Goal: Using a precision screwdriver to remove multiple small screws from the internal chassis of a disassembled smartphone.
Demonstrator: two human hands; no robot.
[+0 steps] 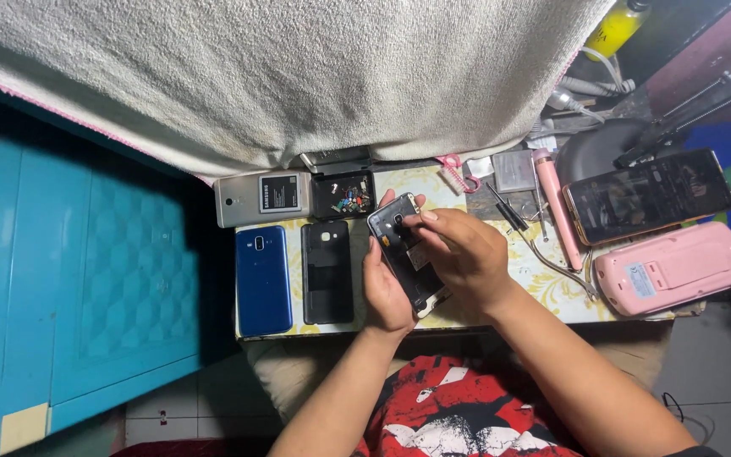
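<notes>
1. The left hand [385,292] grips the opened phone [405,254] from below, near the middle of the table [552,292].
2. The right hand [465,258] lies over the phone, fingertips [427,217] pinched at its top edge.
3. At 9 o'clock of the phone lie a black phone [327,272] and a blue phone [263,279].
4. At 11 o'clock sits a parts tray [343,195].
5. At 3 o'clock is a pink case [673,268].

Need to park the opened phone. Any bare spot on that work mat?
Little. Bare mat shows between the right hand and the pink case, though tweezers cross it. Left of the left hand, the black phone and blue phone fill it. The back edge is crowded.
</notes>
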